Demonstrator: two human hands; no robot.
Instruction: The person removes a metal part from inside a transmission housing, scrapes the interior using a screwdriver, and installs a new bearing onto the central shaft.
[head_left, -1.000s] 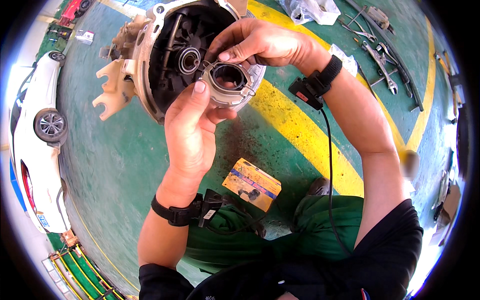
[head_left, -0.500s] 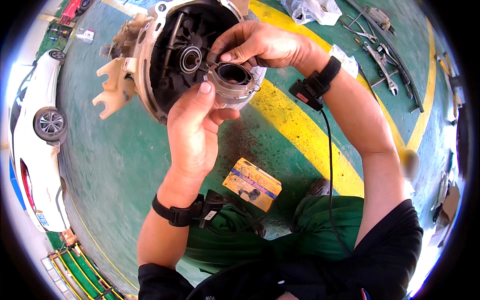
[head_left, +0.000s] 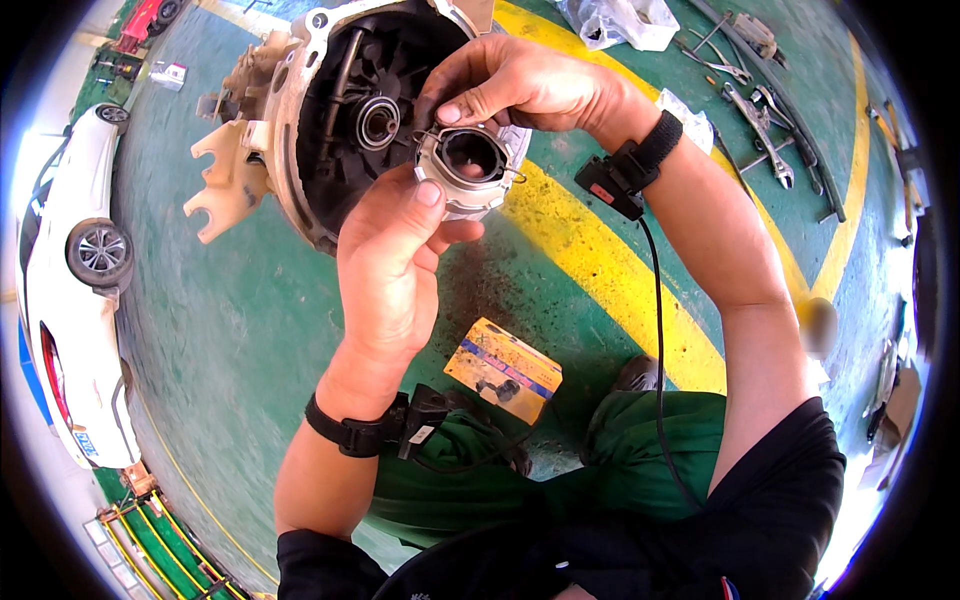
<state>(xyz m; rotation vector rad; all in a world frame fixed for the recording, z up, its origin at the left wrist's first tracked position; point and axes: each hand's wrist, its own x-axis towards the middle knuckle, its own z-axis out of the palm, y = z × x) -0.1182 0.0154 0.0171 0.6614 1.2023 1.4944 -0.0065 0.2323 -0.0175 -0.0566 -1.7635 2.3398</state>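
Between my two hands is a clutch release bearing, a metal ring with a dark round opening and a thin wire clip jutting from its right side. My left hand grips it from below, thumb on the near rim and fingers curled underneath. From above, my right hand pinches at the bearing's upper left edge; its fingertips are partly hidden behind the thumb. Just to the left stands an open gearbox bell housing, with the input shaft showing in its dark inside. The bearing is apart from the shaft.
On the green floor in front of my feet lies a yellow box. Wrenches and a long bar lie at the upper right, near a clear plastic bag. A white car stands far left. A black cable hangs from my right wrist strap.
The bearing has tipped so its face turns more toward me and shifted slightly to the right. Both hands keep hold of it, and the housing stays in place.
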